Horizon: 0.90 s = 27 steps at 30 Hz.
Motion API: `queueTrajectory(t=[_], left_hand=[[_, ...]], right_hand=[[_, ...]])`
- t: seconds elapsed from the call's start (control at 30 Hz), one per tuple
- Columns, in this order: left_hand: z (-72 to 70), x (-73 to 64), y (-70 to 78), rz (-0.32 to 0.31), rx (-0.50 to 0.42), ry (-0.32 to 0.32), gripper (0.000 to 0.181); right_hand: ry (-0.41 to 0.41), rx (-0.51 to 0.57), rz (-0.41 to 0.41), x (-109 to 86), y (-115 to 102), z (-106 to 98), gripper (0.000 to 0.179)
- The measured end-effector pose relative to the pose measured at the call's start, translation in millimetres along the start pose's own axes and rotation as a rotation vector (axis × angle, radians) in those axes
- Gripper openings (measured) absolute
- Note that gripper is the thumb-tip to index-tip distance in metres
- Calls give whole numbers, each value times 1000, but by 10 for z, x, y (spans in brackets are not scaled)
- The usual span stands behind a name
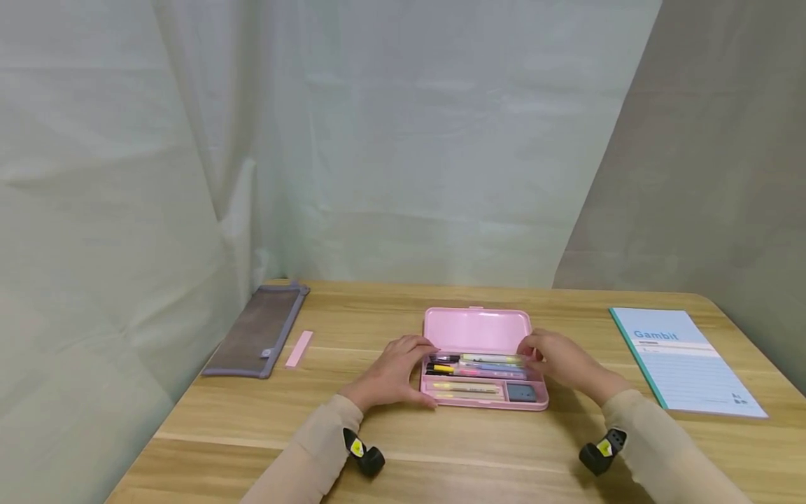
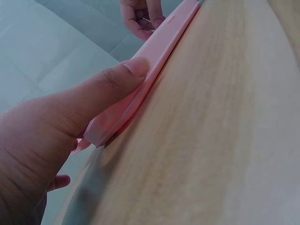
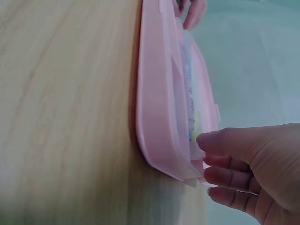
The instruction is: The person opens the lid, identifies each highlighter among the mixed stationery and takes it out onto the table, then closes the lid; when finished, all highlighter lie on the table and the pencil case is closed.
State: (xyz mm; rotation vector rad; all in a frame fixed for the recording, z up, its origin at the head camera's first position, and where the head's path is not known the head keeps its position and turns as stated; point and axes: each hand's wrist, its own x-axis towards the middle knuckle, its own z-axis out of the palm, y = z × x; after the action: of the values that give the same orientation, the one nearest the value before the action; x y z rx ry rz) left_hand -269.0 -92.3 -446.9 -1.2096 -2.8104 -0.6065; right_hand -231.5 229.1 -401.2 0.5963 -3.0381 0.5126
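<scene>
A pink pencil case (image 1: 476, 403) lies on the table with its lid (image 1: 478, 330) raised at the back. Several pens (image 1: 475, 367) fill its rear compartment. Light-coloured sticks (image 1: 466, 387) and a dark grey block (image 1: 521, 393) occupy the front compartments. My left hand (image 1: 397, 371) holds the case's left end, its thumb (image 2: 136, 68) pressed against the front wall. At the right end, my right hand (image 1: 557, 357) pinches the end of a pen with a yellow part (image 3: 195, 133) between thumb and fingers. Its fingertips are partly hidden in the head view.
On the left lie a grey mesh zip pouch (image 1: 258, 332) and a pink strip (image 1: 299, 348). A pale blue notebook (image 1: 686, 360) lies on the right side of the wooden table (image 1: 478, 455). Behind the table hangs a pale curtain (image 1: 441, 175).
</scene>
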Motion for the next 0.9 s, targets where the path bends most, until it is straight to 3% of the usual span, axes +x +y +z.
queueTrajectory(t=[0.27, 0.9], left_hand=[[4, 15, 2, 11, 15, 3, 91], [15, 2, -1, -10, 4, -9, 92]], right_hand=[[16, -81, -1, 46, 7, 51, 12], [104, -369, -171, 30, 8, 107, 18]])
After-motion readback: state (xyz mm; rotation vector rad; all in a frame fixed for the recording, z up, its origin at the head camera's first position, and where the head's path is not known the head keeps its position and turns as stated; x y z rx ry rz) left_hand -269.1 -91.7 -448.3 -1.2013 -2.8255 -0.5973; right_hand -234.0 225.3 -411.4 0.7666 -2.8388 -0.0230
